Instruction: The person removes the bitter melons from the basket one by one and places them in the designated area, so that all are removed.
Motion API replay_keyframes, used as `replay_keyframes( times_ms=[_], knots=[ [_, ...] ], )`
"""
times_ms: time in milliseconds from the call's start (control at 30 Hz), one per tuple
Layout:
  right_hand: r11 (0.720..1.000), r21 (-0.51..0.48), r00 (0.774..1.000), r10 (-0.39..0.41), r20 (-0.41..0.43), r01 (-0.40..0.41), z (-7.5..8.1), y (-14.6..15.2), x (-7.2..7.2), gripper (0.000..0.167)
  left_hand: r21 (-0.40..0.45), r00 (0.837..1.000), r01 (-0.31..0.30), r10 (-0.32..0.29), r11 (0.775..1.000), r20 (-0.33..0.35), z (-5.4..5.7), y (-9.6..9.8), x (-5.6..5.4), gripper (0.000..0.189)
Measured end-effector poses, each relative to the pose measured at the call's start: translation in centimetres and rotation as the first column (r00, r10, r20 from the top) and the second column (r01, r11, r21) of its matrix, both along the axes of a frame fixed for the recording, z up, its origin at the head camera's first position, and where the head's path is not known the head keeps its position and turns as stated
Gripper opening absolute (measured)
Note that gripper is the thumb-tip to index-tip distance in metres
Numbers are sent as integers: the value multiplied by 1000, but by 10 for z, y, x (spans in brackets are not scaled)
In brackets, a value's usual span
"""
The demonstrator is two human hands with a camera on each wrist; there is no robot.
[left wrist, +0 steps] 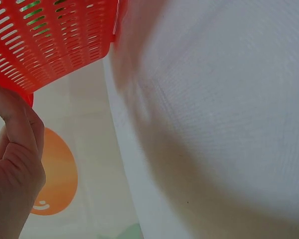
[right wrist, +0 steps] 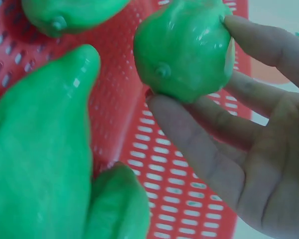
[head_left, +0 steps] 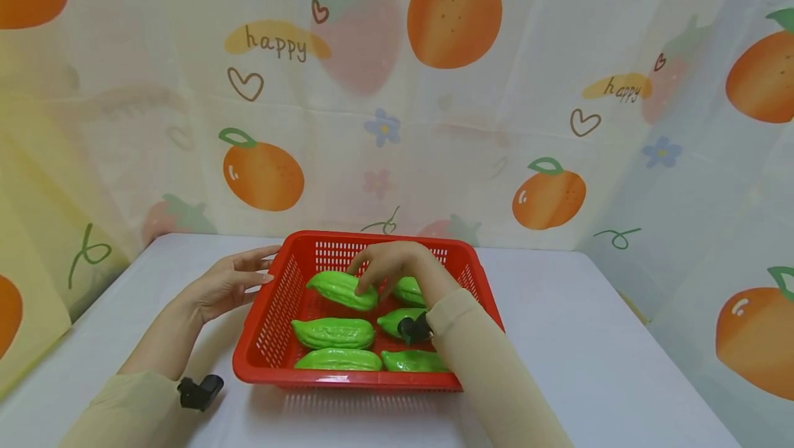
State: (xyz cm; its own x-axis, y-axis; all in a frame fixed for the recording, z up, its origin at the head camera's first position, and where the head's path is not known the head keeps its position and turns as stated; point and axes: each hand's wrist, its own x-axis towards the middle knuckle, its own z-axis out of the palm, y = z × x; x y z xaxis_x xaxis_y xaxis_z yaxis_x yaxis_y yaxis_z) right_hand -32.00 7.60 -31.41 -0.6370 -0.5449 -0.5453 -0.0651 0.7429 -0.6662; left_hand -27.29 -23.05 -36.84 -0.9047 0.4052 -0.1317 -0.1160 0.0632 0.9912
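A red plastic basket (head_left: 248, 365) with slotted walls holds several glossy green bitter melons, such as one (head_left: 335, 333) at mid-left and another (head_left: 338, 359) along the front wall. My right hand (head_left: 392, 263) reaches in from the right and pinches a bitter melon (head_left: 341, 289) at the back left. In the right wrist view, thumb and fingers hold this bitter melon (right wrist: 184, 55) by its sides, its small stem nub facing the camera. Beside the basket's left rim is my left hand (head_left: 225, 284), its loosely extended fingertips touching the outer wall.
The basket stands on a white-covered table (head_left: 571, 338). Behind it hangs a curtain (head_left: 397, 158) printed with oranges, and more curtain closes both sides. Under the held piece, other bitter melons (right wrist: 45, 149) lie close together in the basket.
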Motion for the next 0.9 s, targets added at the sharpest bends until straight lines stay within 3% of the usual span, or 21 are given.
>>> replay_keyframes(
  times_ms=[400,900],
  knots=[
    [995,-74,998,-62,-3,62,18,15,0,53,9,1000,8,-8,1000,-5,-1,1,1,68],
    [986,-155,998,-65,-11,62,44,39,1,58,9,1000,7,-7,1000,-8,-2,0,-1,69]
  ],
)
